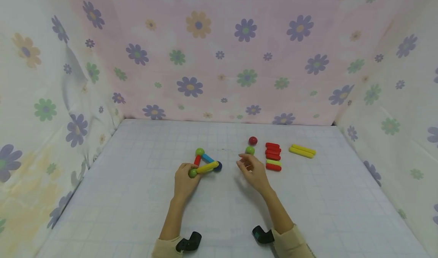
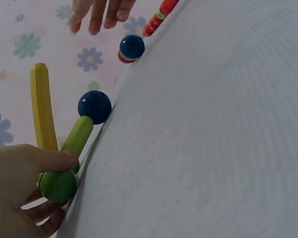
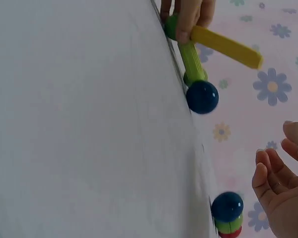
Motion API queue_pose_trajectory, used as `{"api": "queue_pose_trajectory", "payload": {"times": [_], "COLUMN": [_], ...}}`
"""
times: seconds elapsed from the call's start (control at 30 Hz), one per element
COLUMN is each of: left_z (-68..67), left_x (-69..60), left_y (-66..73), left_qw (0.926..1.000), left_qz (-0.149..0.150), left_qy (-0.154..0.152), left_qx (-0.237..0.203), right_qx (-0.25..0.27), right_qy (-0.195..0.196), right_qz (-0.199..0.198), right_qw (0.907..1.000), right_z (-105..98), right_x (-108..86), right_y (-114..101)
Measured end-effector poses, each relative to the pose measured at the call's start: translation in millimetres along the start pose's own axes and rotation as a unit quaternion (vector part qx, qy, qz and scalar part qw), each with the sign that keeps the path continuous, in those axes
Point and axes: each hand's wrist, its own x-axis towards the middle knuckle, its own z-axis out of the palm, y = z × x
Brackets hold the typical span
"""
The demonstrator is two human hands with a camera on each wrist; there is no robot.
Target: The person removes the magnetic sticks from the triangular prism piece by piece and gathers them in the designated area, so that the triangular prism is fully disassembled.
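My left hand (image 1: 184,180) grips the near green ball (image 1: 193,172) of a triangle with a red rod (image 1: 197,160), a blue rod (image 1: 207,158) and a green rod (image 2: 78,135). A dark blue ball (image 1: 218,166) and a far green ball (image 1: 200,151) form the other corners. From the gripped ball a yellow rod (image 1: 207,167) slants upward, its far end without a ball. My right hand (image 1: 254,174) hovers with loosely bent fingers, holding nothing. The right wrist view shows another blue ball (image 3: 227,207) near it, hidden in the head view.
Beyond my right hand lie a loose green ball (image 1: 250,150) and a red ball (image 1: 253,140). Right of them are several short red rods (image 1: 273,167) with a light green one (image 1: 273,162) among them, and two yellow rods (image 1: 301,152). Flowered cloth (image 1: 219,71) stands behind the table.
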Motion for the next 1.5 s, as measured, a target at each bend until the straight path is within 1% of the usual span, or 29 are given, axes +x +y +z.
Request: {"api": "queue_pose_trajectory", "payload": {"times": [0.1,0.2,0.3,0.43,0.57,0.8,0.93,1.17,1.37,1.43,1.5], "left_z": [0.2,1.1,2.6,3.5,2.6,-1.7,-4.5,-4.3,-4.2,-4.2,-4.1], "left_x": [-0.1,-0.1,0.1,-0.4,-0.7,-0.6,0.2,1.0,0.6,0.5,0.5], "left_y": [1.1,1.3,1.0,1.3,1.7,-1.6,-4.1,-5.5,-6.6,-6.9,-6.7], "left_qw": [1.0000,0.9999,0.9997,0.9997,0.9997,0.9988,0.9985,0.9984,0.9983,0.9983,0.9984], "left_qz": [0.003,0.012,0.020,0.020,0.021,0.033,0.032,0.025,0.025,0.023,0.021], "left_qy": [0.000,0.006,0.009,0.006,0.002,-0.028,-0.038,-0.039,-0.035,-0.036,-0.037], "left_qx": [0.001,0.004,0.007,0.008,0.008,-0.022,-0.023,-0.033,-0.038,-0.040,-0.039], "right_qx": [0.021,0.037,0.047,0.060,0.065,0.073,0.085,0.104,0.122,0.131,0.152], "right_qy": [-0.021,-0.047,-0.069,-0.096,-0.111,-0.105,-0.103,-0.104,-0.110,-0.114,-0.122], "right_qz": [-0.009,-0.010,-0.015,-0.024,-0.023,-0.015,0.000,0.037,0.059,0.067,0.090], "right_qw": [0.9995,0.9981,0.9964,0.9933,0.9914,0.9916,0.9911,0.9884,0.9847,0.9825,0.9767], "right_z": [16,27,31,33,36,40,40,41,42,42,41], "right_x": [3.2,6.3,8.4,10.7,13.4,16.1,16.8,16.9,17.1,16.8,16.8], "right_y": [-9,-21,-40,-63,-72,-73,-72,-68,-65,-62,-59]}}
